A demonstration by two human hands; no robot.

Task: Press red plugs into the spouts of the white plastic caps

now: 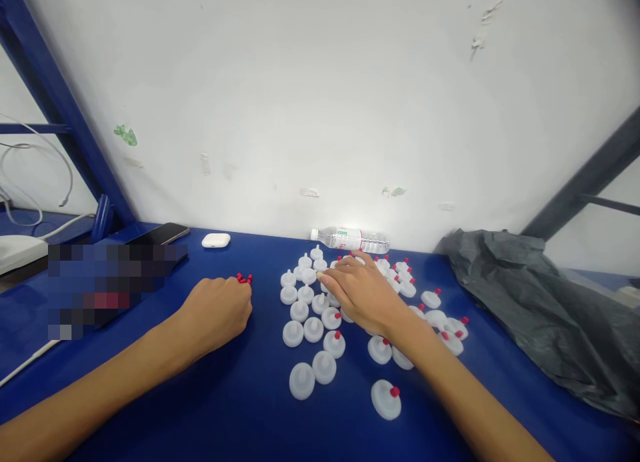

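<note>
My left hand is closed in a fist, knuckles up, on the blue surface. Small red caps show just past its knuckles; whether they lie on the surface or stick out of the fist I cannot tell, and the palm is hidden. My right hand reaches over a cluster of round white nozzle lids, its thumb apart from the stretched fingers. Bare white lids sit mostly on the cluster's left side. Lids with red tips lie mostly around and right of my right hand, which covers some of them.
A clear plastic bottle lies on its side against the wall. Left of it are a white earbud case and a phone, beside a blurred-out area. A dark grey plastic bag spreads at the right.
</note>
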